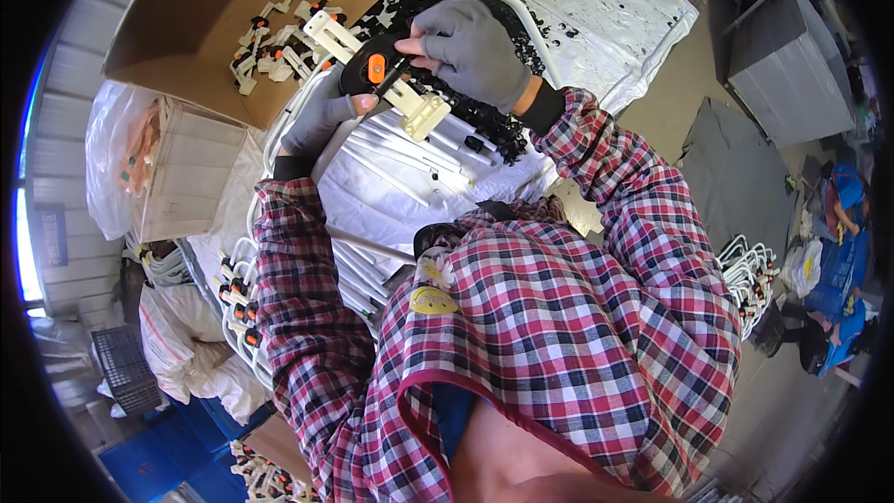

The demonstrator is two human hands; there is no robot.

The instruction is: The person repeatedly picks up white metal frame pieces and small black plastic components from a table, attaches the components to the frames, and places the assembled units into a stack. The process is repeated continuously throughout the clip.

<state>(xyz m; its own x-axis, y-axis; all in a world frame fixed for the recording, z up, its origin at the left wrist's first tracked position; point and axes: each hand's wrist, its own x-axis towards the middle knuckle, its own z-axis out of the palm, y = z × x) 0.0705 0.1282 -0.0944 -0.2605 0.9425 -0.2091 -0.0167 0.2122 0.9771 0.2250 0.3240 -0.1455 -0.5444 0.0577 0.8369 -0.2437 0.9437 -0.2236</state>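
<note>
Part in hand: black plastic clip body with an orange button [375, 68] and a cream slotted bracket [419, 107] running through it, held up between both hands, above the white tubes.
Left hand [321, 116]: grey fingerless glove, fingers curled under the black body, bare fingertip pressed against its lower edge; closed on the part.
Right hand [475, 48]: grey glove, thumb and forefinger pinching the top of the black body beside the button; closed on the part.
Handling: looks light, rigid moulded plastic; smooth faces may slip in gloves; thin cream arms seem the weakest spot, likely to snap if bent.
Where to hold: the thick black body, either side of the button; the bracket's flat end only for guiding.
Below the hands: bundle of white tubes [391, 172] across the lap, scattered small black pieces [484, 126] just under the right wrist.
Left of the hands: open cardboard box [177, 28] holding finished cream-and-black clips; its flap edge is near the left hand.
Beyond the hands: white sheet [596, 0] over the surface, dotted with black bits.
Open room: tight on the left, freer to the right, toward bare floor [680, 65].
</note>
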